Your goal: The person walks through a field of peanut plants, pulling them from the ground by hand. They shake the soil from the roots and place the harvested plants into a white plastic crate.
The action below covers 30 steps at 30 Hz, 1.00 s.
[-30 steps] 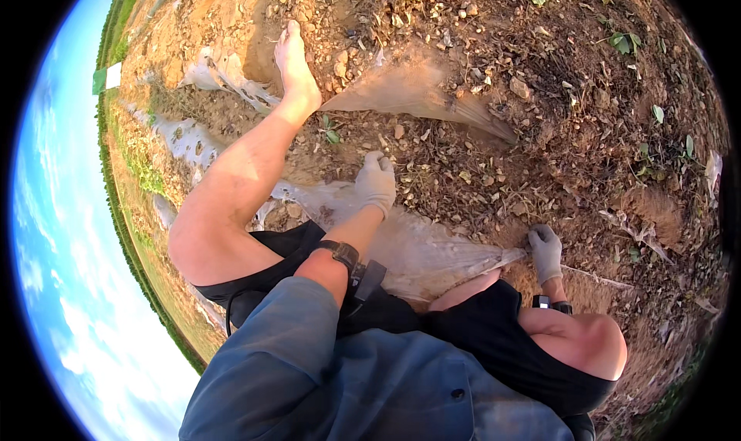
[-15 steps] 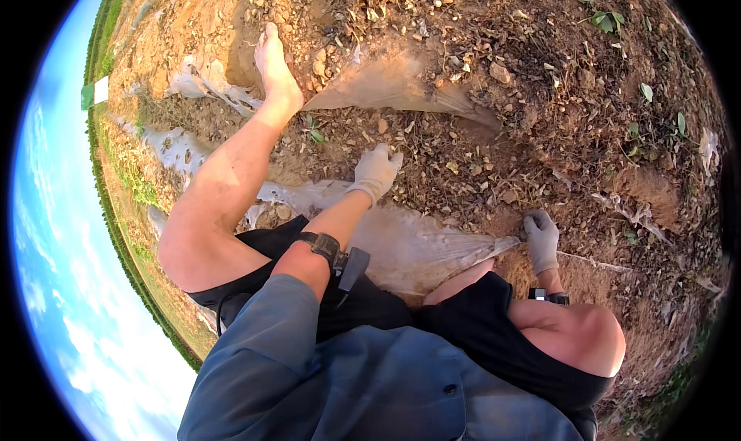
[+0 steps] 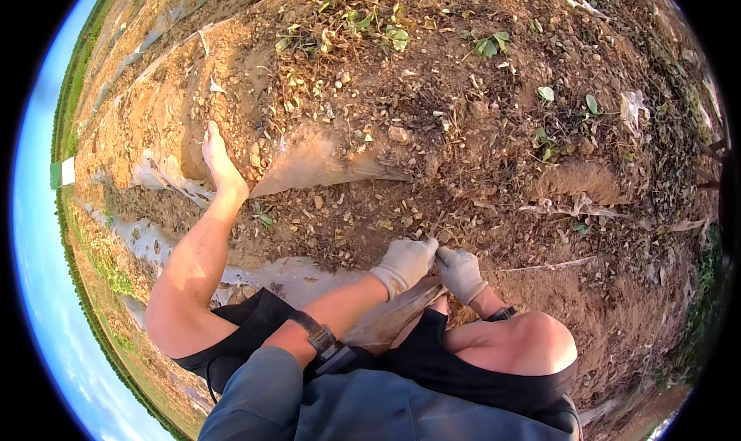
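While both gloved hands, the left hand and right hand, met with fingers pinching the half-buried plastic sheet at the soil before the knees, the brittle film looked likely to tear.

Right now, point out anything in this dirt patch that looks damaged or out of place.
The plastic sheeting is torn and half-buried, with ragged strips poking from the soil. Both gloved hands, left hand and right hand, meet at the soil by another sheet.
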Each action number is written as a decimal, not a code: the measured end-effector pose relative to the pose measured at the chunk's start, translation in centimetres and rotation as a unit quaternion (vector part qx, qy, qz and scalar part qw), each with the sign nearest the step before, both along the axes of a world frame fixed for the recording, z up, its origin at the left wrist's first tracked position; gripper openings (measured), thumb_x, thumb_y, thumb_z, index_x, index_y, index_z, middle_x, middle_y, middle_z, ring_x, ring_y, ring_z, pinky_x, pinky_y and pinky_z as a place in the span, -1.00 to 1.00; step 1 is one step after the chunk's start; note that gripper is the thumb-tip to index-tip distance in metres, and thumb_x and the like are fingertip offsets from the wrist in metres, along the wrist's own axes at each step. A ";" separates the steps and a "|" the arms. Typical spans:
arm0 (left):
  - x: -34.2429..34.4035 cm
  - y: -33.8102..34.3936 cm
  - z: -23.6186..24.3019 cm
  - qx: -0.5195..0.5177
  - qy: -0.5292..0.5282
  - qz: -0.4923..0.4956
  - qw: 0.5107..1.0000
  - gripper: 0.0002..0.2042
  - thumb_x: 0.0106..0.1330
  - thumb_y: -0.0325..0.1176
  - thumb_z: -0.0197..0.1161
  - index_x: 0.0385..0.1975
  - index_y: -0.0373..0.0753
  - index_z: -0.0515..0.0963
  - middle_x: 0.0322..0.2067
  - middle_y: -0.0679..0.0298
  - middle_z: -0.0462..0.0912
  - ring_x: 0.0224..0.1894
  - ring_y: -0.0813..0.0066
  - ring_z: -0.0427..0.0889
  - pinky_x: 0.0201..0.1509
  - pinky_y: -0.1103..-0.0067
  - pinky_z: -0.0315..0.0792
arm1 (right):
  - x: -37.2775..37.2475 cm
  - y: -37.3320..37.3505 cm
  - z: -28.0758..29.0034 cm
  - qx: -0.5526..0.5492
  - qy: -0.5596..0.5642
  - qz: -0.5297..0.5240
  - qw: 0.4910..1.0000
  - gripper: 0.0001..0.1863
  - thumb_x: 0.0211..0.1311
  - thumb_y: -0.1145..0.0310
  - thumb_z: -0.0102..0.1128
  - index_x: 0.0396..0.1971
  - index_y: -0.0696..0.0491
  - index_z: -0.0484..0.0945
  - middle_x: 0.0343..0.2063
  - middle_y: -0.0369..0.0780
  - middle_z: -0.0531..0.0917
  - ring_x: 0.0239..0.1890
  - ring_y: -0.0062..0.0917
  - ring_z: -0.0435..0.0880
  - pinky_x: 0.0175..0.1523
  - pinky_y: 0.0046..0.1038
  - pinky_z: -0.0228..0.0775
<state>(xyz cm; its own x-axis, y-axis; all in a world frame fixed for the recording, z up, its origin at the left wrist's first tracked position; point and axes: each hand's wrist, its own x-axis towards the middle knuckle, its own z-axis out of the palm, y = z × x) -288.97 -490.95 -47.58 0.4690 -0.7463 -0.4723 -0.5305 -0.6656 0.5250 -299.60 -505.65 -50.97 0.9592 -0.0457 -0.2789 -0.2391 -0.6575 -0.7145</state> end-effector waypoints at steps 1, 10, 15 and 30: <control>-0.7 0.2 -0.3 0.023 -0.013 -0.026 0.999 -0.82 0.39 -0.23 0.16 -0.19 -0.18 0.51 -0.47 0.06 0.71 -0.37 0.00 0.73 -0.31 0.17 0.56 | -0.4 0.5 -0.1 0.000 0.023 0.015 1.000 -0.94 0.26 0.34 0.13 -0.34 -0.06 0.57 -0.58 -0.13 0.66 -0.46 -0.14 0.69 -0.35 -0.12 0.49; 4.6 2.3 0.1 0.149 0.008 0.100 0.984 -0.77 0.37 -0.16 0.17 -0.25 -0.19 0.57 -0.36 -0.04 0.71 -0.20 -0.08 0.70 -0.09 0.11 0.51 | 0.1 -6.0 6.6 0.055 0.093 0.042 0.993 -0.38 0.26 0.30 0.18 0.34 -0.05 0.29 0.18 -0.01 0.51 -0.09 -0.08 0.70 -0.01 -0.16 0.56; 6.4 0.9 1.5 0.130 0.042 0.129 0.982 -0.76 0.37 -0.17 0.19 -0.22 -0.21 0.62 -0.30 -0.03 0.72 -0.17 -0.11 0.68 -0.06 0.19 0.51 | 3.5 -17.3 7.7 -0.111 -0.195 -0.164 0.961 -0.44 0.18 0.46 0.26 0.24 0.06 0.43 0.08 -0.01 0.59 -0.05 -0.08 0.68 -0.01 -0.21 0.57; 3.5 -5.1 3.2 0.165 0.108 -0.001 0.980 -0.72 0.34 -0.15 0.18 -0.21 -0.25 0.64 -0.27 -0.08 0.71 -0.12 -0.13 0.67 -0.01 0.21 0.51 | 10.9 -14.7 6.5 -0.010 -0.222 -0.032 0.975 -0.46 0.09 0.37 0.26 0.15 -0.01 0.51 -0.13 -0.11 0.57 -0.28 -0.12 0.69 -0.21 -0.15 0.55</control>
<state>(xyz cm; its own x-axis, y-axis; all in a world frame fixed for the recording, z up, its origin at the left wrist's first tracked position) -285.43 -496.05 -44.42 0.3298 -0.5367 -0.7767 -0.4324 -0.8172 0.3811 -288.67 -520.31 -44.43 0.9802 -0.1107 0.1640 0.0493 -0.6659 -0.7444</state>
